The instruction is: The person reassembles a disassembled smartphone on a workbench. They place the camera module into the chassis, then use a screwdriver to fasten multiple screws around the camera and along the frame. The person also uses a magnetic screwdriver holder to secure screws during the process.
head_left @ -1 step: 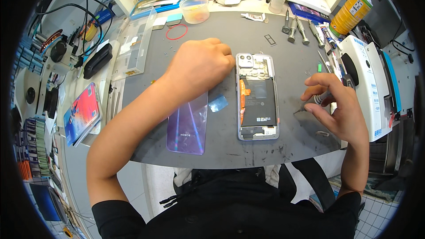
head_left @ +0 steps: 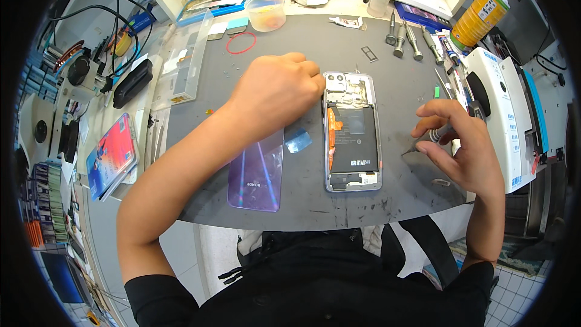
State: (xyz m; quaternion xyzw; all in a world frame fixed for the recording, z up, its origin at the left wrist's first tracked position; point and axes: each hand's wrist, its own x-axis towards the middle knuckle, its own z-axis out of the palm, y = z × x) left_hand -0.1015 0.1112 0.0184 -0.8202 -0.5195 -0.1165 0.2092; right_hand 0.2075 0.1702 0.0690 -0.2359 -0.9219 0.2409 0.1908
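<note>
The opened phone (head_left: 354, 139) lies flat on the gray tabletop (head_left: 302, 206), a bit right of the middle, with its long sides running from the near edge toward the far edge. Its insides show: a big black battery (head_left: 354, 145) with an orange strip (head_left: 331, 139) down the left side, and two round camera rings near the far left corner.

The left hand (head_left: 284, 88) is curled up like a fist, right by that camera corner. Its fingertips are hidden, so I cannot tell if it holds anything or touches the phone. The right hand (head_left: 457, 145) is near the right edge of the tabletop, with its thumb and bent fingers around a thin pointy tool (head_left: 433, 134). The tip points to the left, toward the phone.

A shiny purple back cover (head_left: 257, 181) lies left of the phone, near the near edge, partly under the left arm. A little blue sheet (head_left: 298, 141) sits between the cover and the phone. Closer to the far edge are a red band (head_left: 242, 33), a round clear tub (head_left: 265, 13) and a small white tube (head_left: 346, 22). Some screwdrivers (head_left: 400, 41) lie at the far right corner, near a tall yellow can (head_left: 481, 17).
</note>
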